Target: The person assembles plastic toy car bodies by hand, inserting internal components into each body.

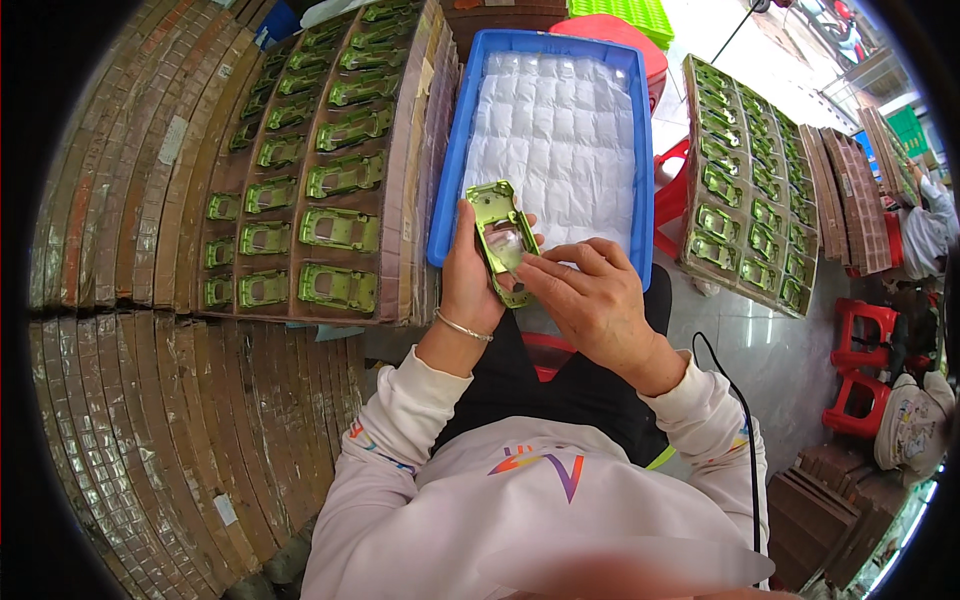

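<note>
My left hand (470, 275) is wrapped round a shiny green toy car body shell (490, 205), holding it tilted above my lap at the near edge of a blue tray (643, 150). With fingers pinched together, my right hand (600, 305) has hold of a clear plastic piece (508, 247) set against the open middle of the shell. Fingertips partly cover the piece, so I cannot tell whether it sits inside the shell. White padded packets (560, 130) in rows line the blue tray.
To the left, a partitioned cardboard tray (392, 230) holds rows of green shells on stacked trays (130, 200). Another tray of shells (757, 185) stands at the right. Red stools (862, 335) and a person in light clothing (925, 240) are farther right. A black cable (745, 420) hangs beside my right arm.
</note>
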`<move>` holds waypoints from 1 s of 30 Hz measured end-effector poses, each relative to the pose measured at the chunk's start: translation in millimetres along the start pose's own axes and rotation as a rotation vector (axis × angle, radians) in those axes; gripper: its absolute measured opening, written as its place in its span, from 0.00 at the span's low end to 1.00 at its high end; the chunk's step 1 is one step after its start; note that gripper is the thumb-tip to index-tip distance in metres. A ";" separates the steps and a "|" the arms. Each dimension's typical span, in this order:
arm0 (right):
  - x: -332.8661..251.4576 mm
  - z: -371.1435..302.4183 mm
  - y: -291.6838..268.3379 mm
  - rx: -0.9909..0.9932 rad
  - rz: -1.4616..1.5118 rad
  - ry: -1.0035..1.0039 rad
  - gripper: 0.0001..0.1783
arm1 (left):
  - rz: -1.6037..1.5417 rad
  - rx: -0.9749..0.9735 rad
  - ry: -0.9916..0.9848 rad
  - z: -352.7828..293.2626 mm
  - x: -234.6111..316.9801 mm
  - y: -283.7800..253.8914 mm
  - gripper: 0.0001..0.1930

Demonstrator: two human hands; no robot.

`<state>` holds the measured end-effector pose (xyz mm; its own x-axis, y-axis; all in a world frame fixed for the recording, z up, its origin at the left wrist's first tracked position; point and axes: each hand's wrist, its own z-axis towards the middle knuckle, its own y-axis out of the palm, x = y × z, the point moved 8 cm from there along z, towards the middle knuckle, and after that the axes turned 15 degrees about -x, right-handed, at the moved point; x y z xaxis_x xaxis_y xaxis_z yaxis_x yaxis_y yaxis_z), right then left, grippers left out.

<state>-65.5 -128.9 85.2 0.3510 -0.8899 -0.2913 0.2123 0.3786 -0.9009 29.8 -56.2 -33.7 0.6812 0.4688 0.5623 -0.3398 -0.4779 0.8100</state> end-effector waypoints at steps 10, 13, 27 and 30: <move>-3.7 3.2 5.0 0.007 -0.058 0.051 0.19 | 0.036 -0.023 -0.003 -1.9 0.5 1.0 0.32; -2.8 4.3 7.2 0.003 -0.072 0.049 0.18 | 0.057 0.001 0.004 -2.1 0.8 0.4 0.31; -4.6 11.7 28.6 -0.263 -0.077 -0.086 0.12 | 0.176 0.098 -0.014 -7.6 -0.4 7.7 0.28; -3.1 9.8 37.1 -0.385 -0.086 -0.044 0.17 | 0.179 0.104 -0.018 -7.7 -0.9 8.7 0.28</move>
<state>-49.7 -109.5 55.9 0.3876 -0.8993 -0.2025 -0.1122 0.1720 -0.9787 21.2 -55.0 -25.9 0.6279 0.3560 0.6921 -0.3888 -0.6270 0.6751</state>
